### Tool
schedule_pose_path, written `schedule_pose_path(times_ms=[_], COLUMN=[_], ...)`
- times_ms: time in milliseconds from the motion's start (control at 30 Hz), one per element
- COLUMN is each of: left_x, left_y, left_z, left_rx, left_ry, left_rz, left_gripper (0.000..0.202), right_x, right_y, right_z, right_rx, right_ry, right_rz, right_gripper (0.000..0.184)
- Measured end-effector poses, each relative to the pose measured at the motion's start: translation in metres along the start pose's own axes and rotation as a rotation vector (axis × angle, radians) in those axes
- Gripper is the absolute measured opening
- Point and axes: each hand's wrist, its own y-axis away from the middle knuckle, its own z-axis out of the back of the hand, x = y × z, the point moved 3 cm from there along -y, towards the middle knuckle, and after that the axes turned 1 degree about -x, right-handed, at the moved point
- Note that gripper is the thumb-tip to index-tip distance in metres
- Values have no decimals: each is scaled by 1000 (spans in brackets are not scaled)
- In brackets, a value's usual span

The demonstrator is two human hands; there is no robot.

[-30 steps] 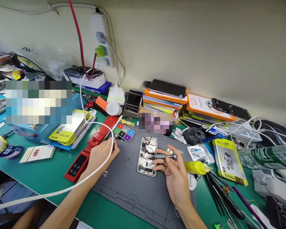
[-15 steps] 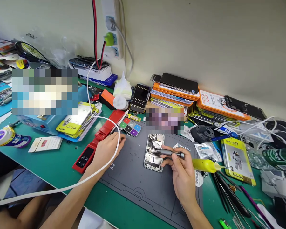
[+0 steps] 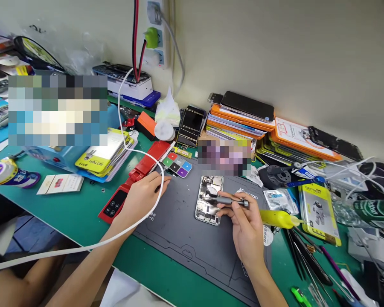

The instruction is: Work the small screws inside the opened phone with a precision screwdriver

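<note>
My right hand [image 3: 247, 226] is closed around a hand tool with a round grey handle [image 3: 225, 200]. Its narrow dark end reaches over the opened phone [image 3: 208, 215], whose bare metal inside and circuit parts show. The exact kind of tip is too small to make out. The phone lies face up on a dark grey work mat [image 3: 176, 230], beside the right fingertips. My left hand [image 3: 144, 194] rests over the mat's left edge and a red device with buttons [image 3: 115, 204]. Its fingers are curled together around something dark, mostly hidden. A white cable [image 3: 115, 243] crosses in front of the left wrist.
A coloured screw tray [image 3: 178, 165] lies behind the phone. Stacked phones and boxes [image 3: 243, 115] line the wall. On the right are a yellow syringe-like bottle [image 3: 277, 218], tweezers [image 3: 294, 251] and a green bottle [image 3: 374, 213]. Battery packs [image 3: 99, 153] and a cigarette box [image 3: 60, 184] sit left.
The view has shifted slightly, so most things appear a little higher and those on the right farther right. Both hands keep their hold; the tool stays over the phone.
</note>
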Motion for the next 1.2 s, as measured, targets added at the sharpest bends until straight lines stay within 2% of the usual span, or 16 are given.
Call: schedule_pose_path(times_ms=[133, 200, 433, 533, 667, 767, 900, 967, 1033, 1133, 1200], left_x=[-3, -7, -33, -40, -41, -40, -45, -51, -60, -72, -75], left_y=[0, 2, 22, 32, 37, 38, 42, 45, 48, 52, 54], left_z=[8, 10, 3, -4, -13, -14, -7, -4, -5, -11, -16], left_rx=[-66, -64, 60, 101, 143, 173, 228, 268, 319, 365, 350], left_ry=[31, 47, 163, 230, 305, 381, 537, 639, 753, 903, 965], left_rz=[19, 24, 45, 110, 163, 208, 298, 324, 329, 356, 394], left_gripper=[22, 21, 20, 18, 20, 20, 21, 32, 41, 35, 28], right_x=[0, -2, -4, -2, -1, -1, 4, 8, 10, 7, 4], right_y=[7, 12, 24, 22, 21, 24, 33, 35, 36, 36, 37], right_z=[-4, -7, -21, -27, -31, -31, -25, -22, -21, -24, -27], right_rx=[40, 79, 323, 430, 486, 435, 156, 36, -45, -64, -35], right_ry=[121, 195, 467, 531, 549, 506, 382, 300, 155, -19, -39], right_rz=[86, 144, 380, 423, 434, 416, 349, 277, 130, -88, -152], right_gripper=[9, 9, 35, 46, 51, 48, 46, 41, 32, 35, 45])
